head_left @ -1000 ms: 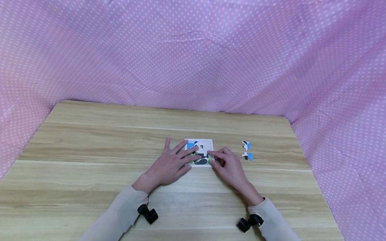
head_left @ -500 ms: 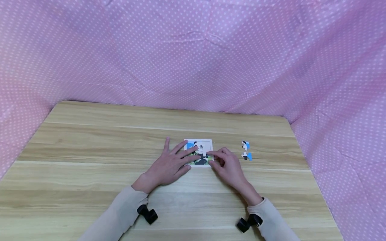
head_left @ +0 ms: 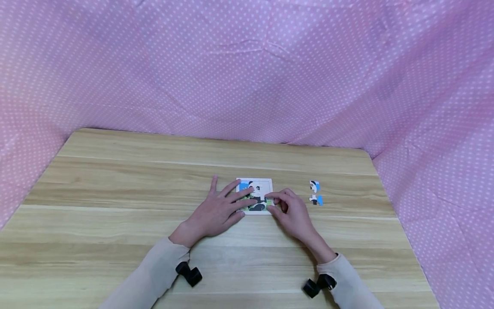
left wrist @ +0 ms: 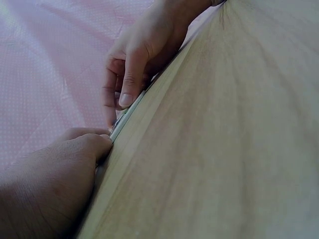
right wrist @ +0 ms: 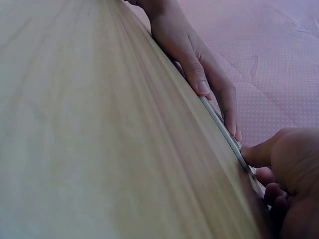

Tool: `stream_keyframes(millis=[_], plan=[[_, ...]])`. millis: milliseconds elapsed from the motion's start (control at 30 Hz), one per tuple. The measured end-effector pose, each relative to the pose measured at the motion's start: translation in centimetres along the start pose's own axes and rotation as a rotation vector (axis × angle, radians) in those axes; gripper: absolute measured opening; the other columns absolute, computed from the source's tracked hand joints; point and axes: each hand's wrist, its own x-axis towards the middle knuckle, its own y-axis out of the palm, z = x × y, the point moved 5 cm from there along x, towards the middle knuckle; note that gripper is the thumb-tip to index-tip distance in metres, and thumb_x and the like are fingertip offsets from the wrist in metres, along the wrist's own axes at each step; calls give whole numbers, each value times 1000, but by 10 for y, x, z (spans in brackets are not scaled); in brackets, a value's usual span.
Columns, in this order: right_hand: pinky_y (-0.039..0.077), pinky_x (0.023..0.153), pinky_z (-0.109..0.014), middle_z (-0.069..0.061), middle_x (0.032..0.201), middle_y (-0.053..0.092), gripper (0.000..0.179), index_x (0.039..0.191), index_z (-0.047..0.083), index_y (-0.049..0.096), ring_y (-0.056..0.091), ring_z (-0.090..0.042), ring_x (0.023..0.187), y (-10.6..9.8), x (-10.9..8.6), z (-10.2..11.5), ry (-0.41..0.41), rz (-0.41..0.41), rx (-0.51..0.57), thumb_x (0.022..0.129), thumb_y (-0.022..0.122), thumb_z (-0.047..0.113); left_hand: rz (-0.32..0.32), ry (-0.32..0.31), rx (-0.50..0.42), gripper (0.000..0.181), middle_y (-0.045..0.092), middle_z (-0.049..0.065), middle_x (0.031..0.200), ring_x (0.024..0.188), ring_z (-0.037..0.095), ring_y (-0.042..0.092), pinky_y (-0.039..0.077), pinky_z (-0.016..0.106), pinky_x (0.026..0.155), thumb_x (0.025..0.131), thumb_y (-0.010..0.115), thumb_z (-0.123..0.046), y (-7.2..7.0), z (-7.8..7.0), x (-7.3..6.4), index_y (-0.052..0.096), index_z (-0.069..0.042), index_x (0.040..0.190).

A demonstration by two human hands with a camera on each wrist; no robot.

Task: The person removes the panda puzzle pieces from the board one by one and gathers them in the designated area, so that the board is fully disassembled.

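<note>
So, left hand [head_left: 217, 211] on puzzle [head_left: 260, 193]

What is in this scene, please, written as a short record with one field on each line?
Puzzle: panda puzzle, flat, far-right part bare white
Left hand: fingers spread, touching the puzzle
Right hand: thumb and index finger at the puzzle's right edge; pinching a piece: cannot tell
Loose pieces: two, right of the puzzle, apart; farther piece, nearer piece
Surface: wooden table
Background: pink dotted cloth
</note>
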Motion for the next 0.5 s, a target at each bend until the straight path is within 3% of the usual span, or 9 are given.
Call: stream_keyframes(millis=[500], plan=[[44, 70, -26, -1, 100, 64, 27, 124, 9, 83, 53, -18, 83, 0, 1, 0, 34, -2, 37, 97, 86, 4, -5, -1, 19, 46, 40, -8, 178, 168, 36, 29, 5, 89, 123, 117, 48, -45, -1, -1, 1, 59, -40, 162]])
